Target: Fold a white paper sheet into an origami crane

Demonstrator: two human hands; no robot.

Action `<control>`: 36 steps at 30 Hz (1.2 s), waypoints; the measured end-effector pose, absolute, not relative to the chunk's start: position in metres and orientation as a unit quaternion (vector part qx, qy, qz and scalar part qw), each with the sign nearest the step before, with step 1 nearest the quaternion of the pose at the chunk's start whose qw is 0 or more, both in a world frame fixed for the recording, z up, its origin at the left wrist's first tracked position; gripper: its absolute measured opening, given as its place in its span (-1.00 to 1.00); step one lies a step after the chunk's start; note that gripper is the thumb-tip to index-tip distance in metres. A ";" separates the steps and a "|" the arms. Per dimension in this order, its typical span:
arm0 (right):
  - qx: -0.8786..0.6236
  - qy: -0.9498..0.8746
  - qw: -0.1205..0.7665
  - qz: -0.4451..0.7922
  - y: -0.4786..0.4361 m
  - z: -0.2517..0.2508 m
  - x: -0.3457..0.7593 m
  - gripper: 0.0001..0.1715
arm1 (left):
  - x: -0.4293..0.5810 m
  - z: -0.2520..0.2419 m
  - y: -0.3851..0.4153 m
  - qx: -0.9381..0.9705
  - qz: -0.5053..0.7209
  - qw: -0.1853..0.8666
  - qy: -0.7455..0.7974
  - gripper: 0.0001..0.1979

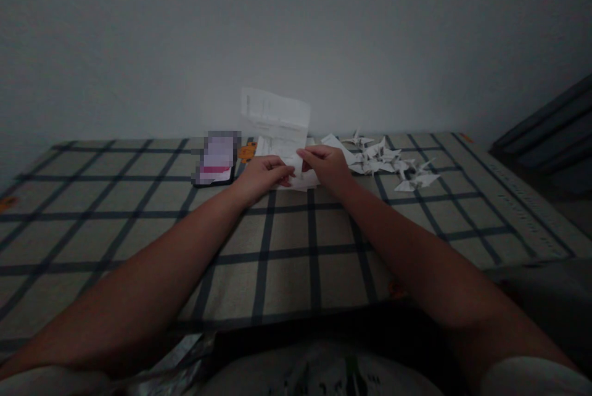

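Observation:
A creased, printed sheet of paper [279,115] stands up between my hands, its upper part raised toward the wall. My left hand [266,175] pinches the lower left part of the sheet between thumb and fingers. At the lower right edge, my right hand [327,166] has the paper between thumb and forefinger. Other white paper lies flat beneath the hands. To the right of my right hand sit several folded paper cranes [377,155], heaped close together.
A phone [217,158], its screen blurred out, lies left of my left hand. A checked tablecloth [287,272] covers the table. The pale wall [296,26] rises behind it. At the far right is a dark slatted object [550,137].

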State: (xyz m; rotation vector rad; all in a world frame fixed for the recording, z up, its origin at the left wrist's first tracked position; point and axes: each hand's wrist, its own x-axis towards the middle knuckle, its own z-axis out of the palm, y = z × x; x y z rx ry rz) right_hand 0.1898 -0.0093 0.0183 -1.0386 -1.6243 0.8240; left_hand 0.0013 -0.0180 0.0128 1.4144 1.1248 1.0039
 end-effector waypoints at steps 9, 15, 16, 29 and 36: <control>-0.435 -0.672 0.510 0.315 -0.013 0.019 0.186 -0.58 | 0.000 0.010 -0.017 0.593 0.407 0.512 0.470 -0.51; -0.435 -0.659 0.521 0.324 -0.012 0.019 0.185 -0.60 | 0.000 0.007 -0.015 0.573 0.422 0.536 0.455 -0.61; -0.431 -0.658 0.524 0.327 -0.012 0.019 0.185 -0.60 | 0.000 0.007 -0.014 0.572 0.423 0.541 0.449 -0.63; -0.440 -0.629 0.538 0.349 -0.010 0.018 0.184 -0.63 | 0.004 0.011 -0.019 0.591 0.421 0.549 0.415 -0.69; -0.428 -0.638 0.545 0.335 -0.011 0.020 0.187 -0.66 | 0.002 0.014 -0.016 0.559 0.469 0.552 0.403 -0.60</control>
